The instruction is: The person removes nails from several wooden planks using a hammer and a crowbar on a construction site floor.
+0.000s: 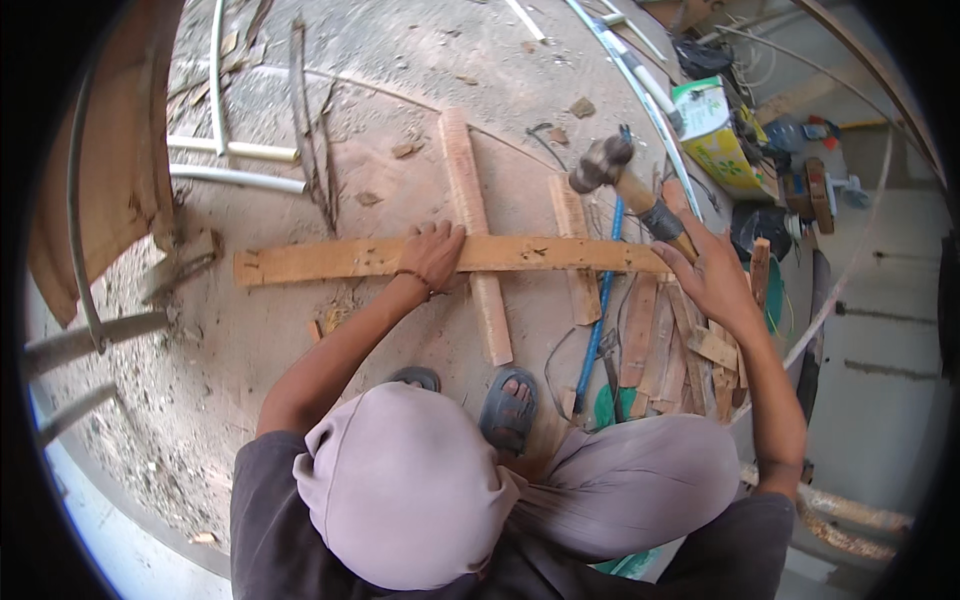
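A long wooden plank (345, 259) lies crosswise before me, its surface marked by several nails or nail holes. My left hand (433, 255) grips it near the middle, fingers over the far edge. Under the plank runs a wooden batten (463, 180), roughly at right angles to it. A second, shorter wood piece (568, 206) passes beneath the plank farther right. In my right hand (712, 274) is a hammer (637, 195) with dark wrapping on its wooden handle. Its head is raised above the plank's right part, apart from the wood.
Scrap wood strips (660, 345) are piled at the right, beside a blue rod (600, 341). White pipes (240, 178) and splintered wood (311, 127) lie at the far left. A yellow-green carton (716, 135) stands far right. A curved wooden panel (112, 150) rises at left.
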A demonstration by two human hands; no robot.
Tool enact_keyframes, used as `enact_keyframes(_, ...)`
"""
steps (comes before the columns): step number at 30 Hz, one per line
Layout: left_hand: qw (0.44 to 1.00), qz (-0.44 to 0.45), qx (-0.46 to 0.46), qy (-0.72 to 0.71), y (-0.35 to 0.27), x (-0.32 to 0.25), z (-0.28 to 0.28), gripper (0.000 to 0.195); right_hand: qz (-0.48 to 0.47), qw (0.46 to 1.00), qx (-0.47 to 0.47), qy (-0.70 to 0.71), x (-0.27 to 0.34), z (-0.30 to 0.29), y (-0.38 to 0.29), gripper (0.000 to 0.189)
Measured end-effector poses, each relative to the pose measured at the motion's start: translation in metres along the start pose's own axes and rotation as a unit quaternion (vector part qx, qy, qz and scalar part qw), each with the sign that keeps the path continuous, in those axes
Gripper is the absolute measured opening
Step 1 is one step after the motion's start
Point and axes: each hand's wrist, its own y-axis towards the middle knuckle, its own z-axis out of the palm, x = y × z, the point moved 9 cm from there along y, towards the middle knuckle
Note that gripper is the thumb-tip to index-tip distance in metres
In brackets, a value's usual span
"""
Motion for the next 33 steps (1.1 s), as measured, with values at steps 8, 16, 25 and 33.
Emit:
enact_keyframes(8, 1.000, 0.000, 0.023, 0.018, 0.005, -0.002, -0.003, 0.064, 0.154, 0.925, -0.160, 0.308, -0.056, 0.030, -0.080, 0.042)
enact_keyframes(16, 0.997, -0.024, 0.064, 0.030, -0.008, -0.009, -0.012, 0.064, 0.104, 0.801, -0.265, 0.526, -0.067, 0.084, -0.115, 0.035)
enact_keyframes(25, 0.988, -0.086, 0.125, -0.022, -0.024, 0.003, -0.022, 0.066, 0.090, 0.786, -0.218, 0.572, -0.054, 0.105, -0.103, 0.038)
enact_keyframes(33, 0.895, -0.113, 0.284, -0.325, -0.019, 0.018, -0.012, 0.081, 0.104, 0.790, -0.167, 0.581, -0.049, 0.116, -0.098, 0.037)
